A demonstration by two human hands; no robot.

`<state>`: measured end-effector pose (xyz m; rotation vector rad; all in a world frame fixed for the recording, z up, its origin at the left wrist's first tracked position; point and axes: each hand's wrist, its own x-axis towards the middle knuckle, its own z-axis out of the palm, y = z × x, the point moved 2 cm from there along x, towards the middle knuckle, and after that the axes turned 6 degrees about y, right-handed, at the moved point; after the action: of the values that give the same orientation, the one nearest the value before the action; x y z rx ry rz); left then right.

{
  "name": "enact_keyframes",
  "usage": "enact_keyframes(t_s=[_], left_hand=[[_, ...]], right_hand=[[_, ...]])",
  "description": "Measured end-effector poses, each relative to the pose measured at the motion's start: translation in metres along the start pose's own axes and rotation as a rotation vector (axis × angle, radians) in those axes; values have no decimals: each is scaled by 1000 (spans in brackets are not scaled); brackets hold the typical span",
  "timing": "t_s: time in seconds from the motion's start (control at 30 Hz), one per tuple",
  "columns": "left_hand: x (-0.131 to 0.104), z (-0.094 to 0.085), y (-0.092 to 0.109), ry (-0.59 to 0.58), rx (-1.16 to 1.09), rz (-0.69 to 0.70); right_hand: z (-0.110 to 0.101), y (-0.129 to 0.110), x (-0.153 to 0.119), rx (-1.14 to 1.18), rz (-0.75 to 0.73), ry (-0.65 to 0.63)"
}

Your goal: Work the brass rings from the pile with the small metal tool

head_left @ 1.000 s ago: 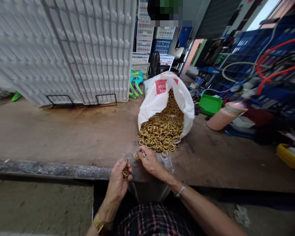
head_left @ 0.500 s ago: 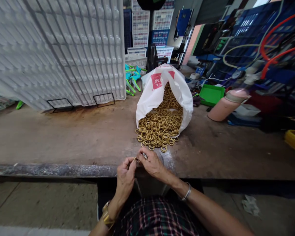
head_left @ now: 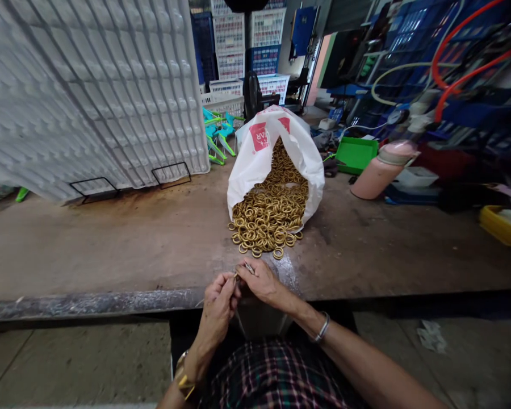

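Observation:
My left hand point(head_left: 220, 301) is closed, pinching a brass-coloured ring point(head_left: 236, 276) between thumb and fingers; only a sliver of the ring shows. Right beside it, my right hand point(head_left: 262, 282) is closed around a small, slim metal tool point(head_left: 249, 268), whose kind I cannot make out. The fingertips of both hands meet at the ring, over the front edge of the table. Just beyond them, a heap of the same brass rings point(head_left: 264, 224) spills from the mouth of a white plastic bag point(head_left: 247, 173) lying on its side.
White ribbed plastic trays point(head_left: 123, 102) lean on wire stands at the left of the wooden table point(head_left: 153, 244). Teal and green plastic pieces point(head_left: 221, 133) lie behind the bag. Toward the right are a green tray point(head_left: 357, 154), a pink bottle point(head_left: 375, 173) and a yellow container point(head_left: 500, 227).
The view has turned slightly, so the bag and table items sit further left. My hands stay together at the table edge, with the left fingers shifted slightly around the ring.

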<state>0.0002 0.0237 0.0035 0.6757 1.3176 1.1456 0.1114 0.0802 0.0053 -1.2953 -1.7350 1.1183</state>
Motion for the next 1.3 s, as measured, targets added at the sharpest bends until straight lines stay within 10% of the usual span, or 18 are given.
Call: enact_keyframes(t_s=[0.87,1.3], left_hand=[[9,3,-7,-32,14,20],[11,4,-6,-4,44,49]], right_hand=[[-6,6,6,5,-24,13],[-7,6,-8,-598,-161,-152]])
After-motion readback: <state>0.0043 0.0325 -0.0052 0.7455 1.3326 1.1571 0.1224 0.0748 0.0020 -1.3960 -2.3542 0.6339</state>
